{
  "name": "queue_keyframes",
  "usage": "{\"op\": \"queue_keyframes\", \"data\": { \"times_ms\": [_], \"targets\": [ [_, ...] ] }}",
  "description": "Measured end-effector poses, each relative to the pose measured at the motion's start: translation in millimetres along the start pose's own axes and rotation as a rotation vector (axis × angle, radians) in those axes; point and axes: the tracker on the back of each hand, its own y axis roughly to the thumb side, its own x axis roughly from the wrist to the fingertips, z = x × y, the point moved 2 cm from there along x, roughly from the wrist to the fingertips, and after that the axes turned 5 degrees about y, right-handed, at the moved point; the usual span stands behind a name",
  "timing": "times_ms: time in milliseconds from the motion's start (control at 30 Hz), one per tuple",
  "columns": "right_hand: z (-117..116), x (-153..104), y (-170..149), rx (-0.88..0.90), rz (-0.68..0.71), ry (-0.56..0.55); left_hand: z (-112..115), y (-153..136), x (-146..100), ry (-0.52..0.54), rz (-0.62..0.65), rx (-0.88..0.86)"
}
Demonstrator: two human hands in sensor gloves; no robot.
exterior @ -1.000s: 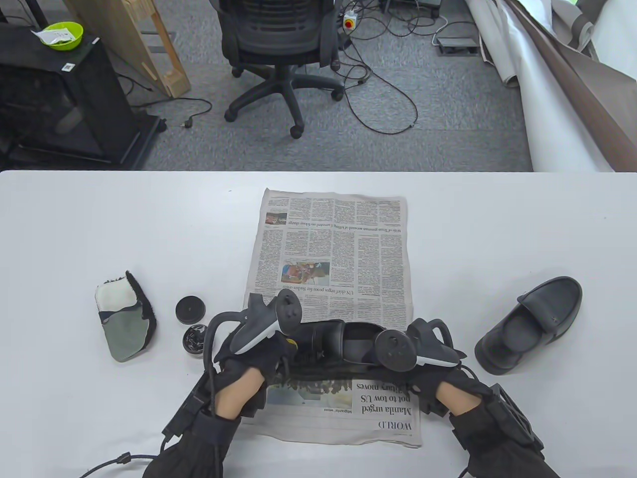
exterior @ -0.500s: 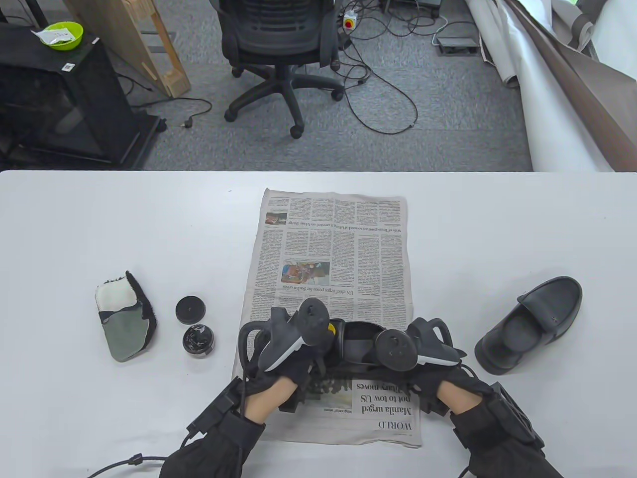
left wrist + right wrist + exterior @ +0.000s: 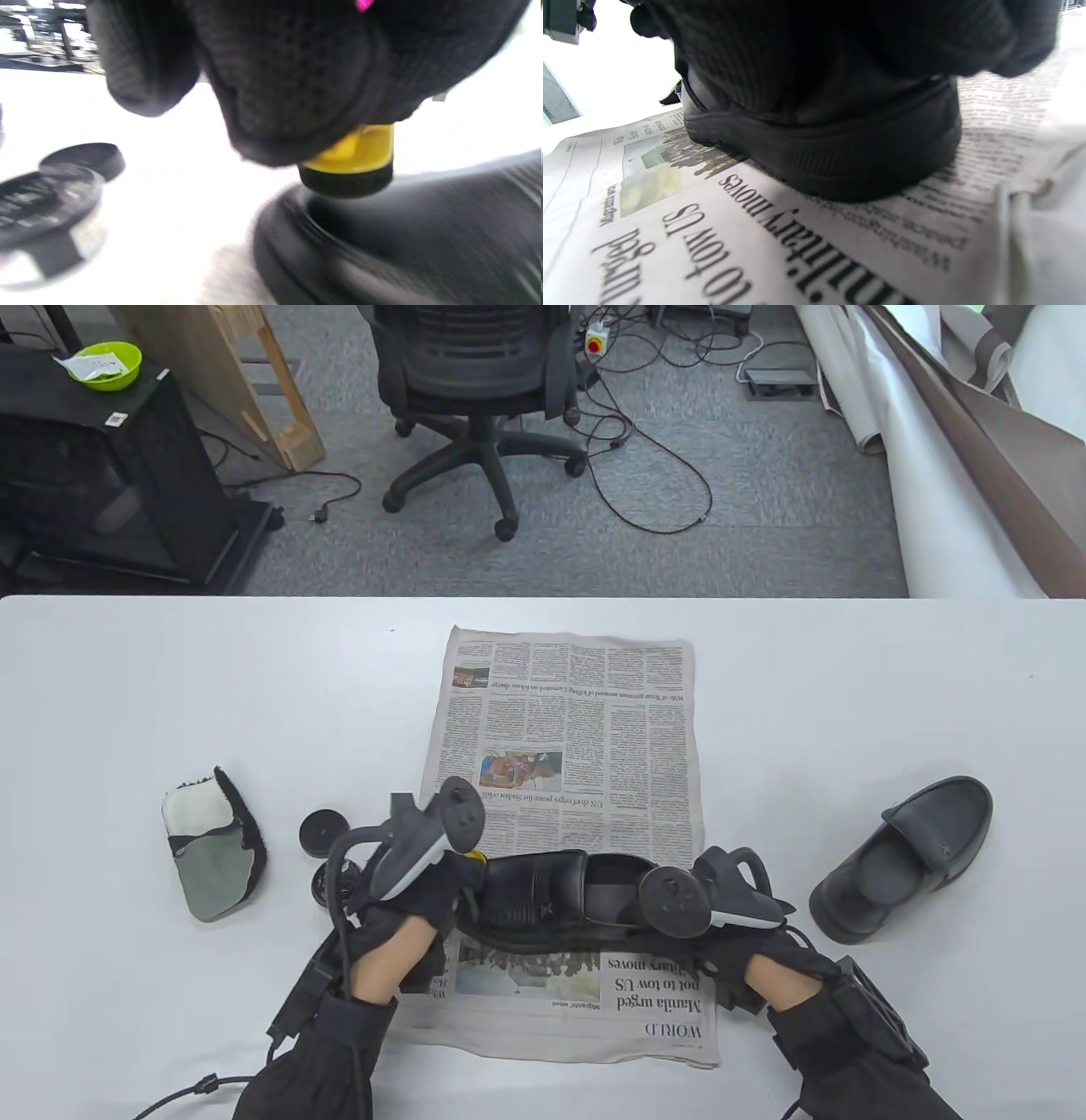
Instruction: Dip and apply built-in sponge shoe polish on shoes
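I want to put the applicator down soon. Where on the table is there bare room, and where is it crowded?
Bare table lies left of the newspaper, beyond the mitt, and again right of it, beyond the second shoe. The newspaper's far half is uncovered too. The near left is crowded: lid, open tin, left hand and held shoe.

Office chair (image 3: 475,381), green bowl (image 3: 104,364)

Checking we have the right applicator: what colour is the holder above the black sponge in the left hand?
Yellow; the applicator holder shows best in the left wrist view.
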Motion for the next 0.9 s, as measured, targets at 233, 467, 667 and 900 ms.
{"op": "queue_keyframes", "data": {
  "times_ms": [233,467,667,900],
  "targets": [
    [0.0,-0.2,0.3,-0.002,-0.002,-0.002,-21.0,-76.9,13.7,0.097,-0.220,-0.026],
    [0.0,-0.1,0.4,0.001,0.000,-0.004,-9.6,-100.6,40.7,0.093,-0.327,0.083],
    [-0.1,-0.3,0.1,0.001,0.000,-0.004,8.9,-109.1,63.3,0.023,-0.362,0.125],
    [-0.2,-0.4,0.0,0.002,0.003,-0.004,17.5,-112.4,77.6,-0.020,-0.394,0.169]
  ]
}}
